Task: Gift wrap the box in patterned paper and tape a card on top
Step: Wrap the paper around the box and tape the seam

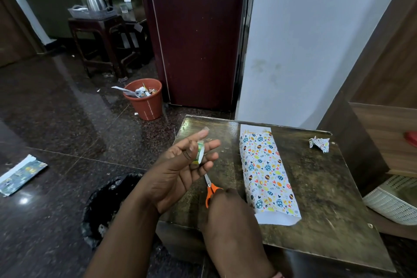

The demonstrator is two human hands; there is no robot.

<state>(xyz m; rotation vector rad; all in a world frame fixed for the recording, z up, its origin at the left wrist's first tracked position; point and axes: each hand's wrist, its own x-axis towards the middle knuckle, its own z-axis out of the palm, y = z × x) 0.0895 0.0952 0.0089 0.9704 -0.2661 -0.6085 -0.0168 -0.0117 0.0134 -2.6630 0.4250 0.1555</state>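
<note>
Lying lengthwise on the dark table [316, 187], the wrapped box [266, 171] is covered in white paper printed with coloured eggs and hearts; a plain white flap of paper projects from its near end, and a white card [255, 129] shows at its far end, partly under or against the box. The left hand [180, 171] is raised palm-up over the table's left edge, fingers mostly extended, with the thumb pressing a small tape roll [199, 152] against the fingers; a short clear strip of tape [205, 129] sticks to 1 raised fingertip. The right hand [225, 203] rests on the table just left of the box, knuckles toward the camera, fingers curled around the orange handles of the scissors [209, 192], whose blades point away toward the left hand. A crumpled scrap of patterned paper [320, 143] lies near the table's far right corner, well apart from the box. On the floor stand an orange bin [146, 102] holding paper scraps and a black bag [106, 205] beside the table.
</note>
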